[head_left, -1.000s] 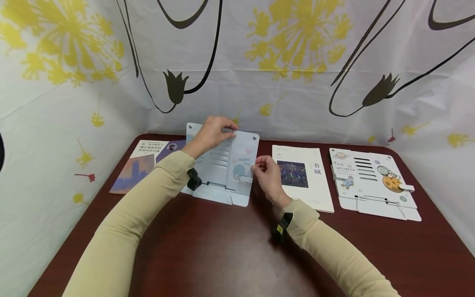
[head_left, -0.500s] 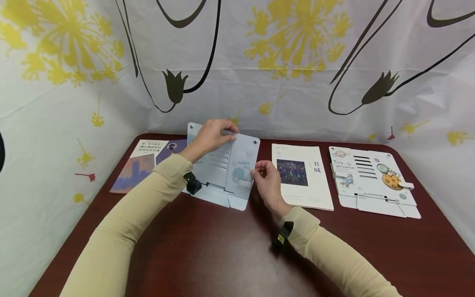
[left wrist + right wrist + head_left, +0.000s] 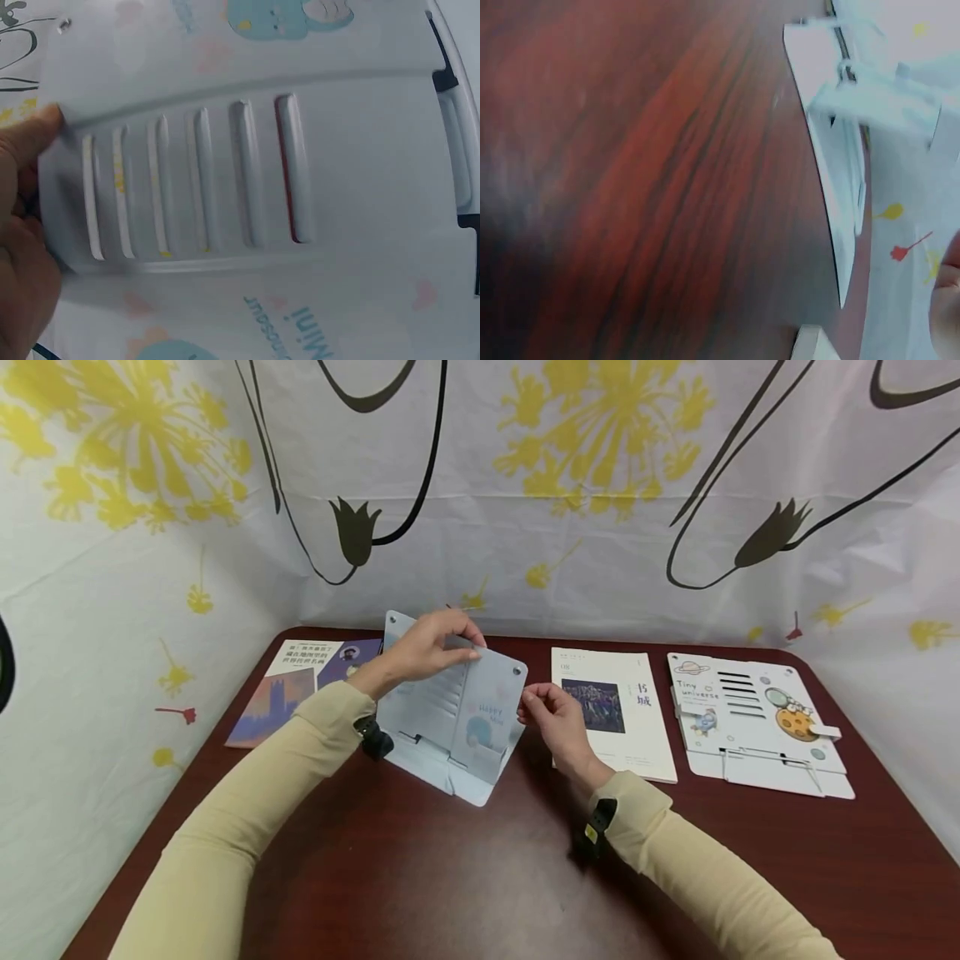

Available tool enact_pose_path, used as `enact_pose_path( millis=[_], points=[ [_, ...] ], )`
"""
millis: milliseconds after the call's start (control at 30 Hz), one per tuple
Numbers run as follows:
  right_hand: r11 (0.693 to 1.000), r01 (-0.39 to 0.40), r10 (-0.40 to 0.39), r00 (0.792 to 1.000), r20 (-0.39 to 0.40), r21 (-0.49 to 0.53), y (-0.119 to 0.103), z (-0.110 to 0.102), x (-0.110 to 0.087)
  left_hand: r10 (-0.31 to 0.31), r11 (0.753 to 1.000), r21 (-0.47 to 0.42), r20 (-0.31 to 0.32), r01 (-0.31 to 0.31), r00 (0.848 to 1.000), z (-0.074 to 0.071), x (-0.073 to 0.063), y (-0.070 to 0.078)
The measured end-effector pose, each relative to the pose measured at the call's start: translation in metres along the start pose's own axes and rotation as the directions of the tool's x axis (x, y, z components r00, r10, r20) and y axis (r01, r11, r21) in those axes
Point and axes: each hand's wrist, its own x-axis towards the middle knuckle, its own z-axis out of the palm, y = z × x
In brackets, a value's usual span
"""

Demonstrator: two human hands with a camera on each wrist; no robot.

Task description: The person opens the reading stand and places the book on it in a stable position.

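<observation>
A pale blue metal book stand (image 3: pixel 429 703), printed with a dinosaur and the word "Happy", is held tilted over the back of the table. My left hand (image 3: pixel 433 647) pinches its top edge, thumb in front and fingers behind; in the left wrist view this hand (image 3: pixel 24 187) grips beside the slotted panel. At the stand's right side, my right hand (image 3: pixel 558 722) has curled fingers, thumb and fingertips pinching at the edge, partly behind it. In the right wrist view only a strip of the right hand (image 3: pixel 946 307) shows, near the stand's folded-out white parts (image 3: pixel 832 142).
A white magazine (image 3: pixel 626 752) lies right of the stand, with a second book stand (image 3: pixel 727 739) marked "Tiny universe" beyond it. At the back left, books (image 3: pixel 262 710) lie partly behind the left arm. A patterned cloth (image 3: pixel 480 543) hangs behind the dark red table (image 3: pixel 420 877).
The book stand has turned, its right side swinging toward the person and its lower corner coming down and forward. The right hand has shifted slightly right, and the left hand has stayed on the top edge.
</observation>
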Motion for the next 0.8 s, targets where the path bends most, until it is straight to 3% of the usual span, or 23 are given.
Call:
enact_pose_path(
  millis=[167, 267, 367, 467, 600, 700, 800],
  points=[
    [0.993, -0.057, 0.064, 0.996, 0.067, -0.100, 0.007, 0.000, 0.004, 0.180, 0.984, -0.016, 0.032, -0.180, 0.983, -0.001, -0.008, 0.004],
    [0.979, -0.037, 0.065, 0.988, 0.138, -0.200, 0.010, 0.002, 0.003, 0.232, 0.972, -0.043, 0.059, -0.230, 0.971, -0.002, -0.016, 0.010],
    [0.953, 0.039, 0.035, 0.971, 0.236, -0.300, 0.009, 0.007, 0.002, 0.258, 0.966, -0.059, 0.083, -0.253, 0.963, -0.006, -0.024, 0.016],
    [0.900, 0.160, -0.022, 0.946, 0.325, -0.405, 0.006, 0.012, 0.002, 0.271, 0.962, -0.054, 0.097, -0.267, 0.958, -0.009, -0.031, 0.019],
    [0.800, 0.309, -0.082, 0.905, 0.417, -0.515, 0.006, 0.018, 0.005, 0.276, 0.961, -0.048, 0.098, -0.273, 0.956, -0.013, -0.037, 0.023],
    [0.738, 0.382, -0.094, 0.875, 0.475, -0.557, 0.008, 0.024, 0.007, 0.282, 0.959, -0.050, 0.091, -0.278, 0.955, -0.014, -0.041, 0.024],
    [0.696, 0.430, -0.094, 0.849, 0.521, -0.575, 0.009, 0.028, 0.008, 0.289, 0.957, -0.047, 0.078, -0.286, 0.954, -0.015, -0.045, 0.025]
  ],
)
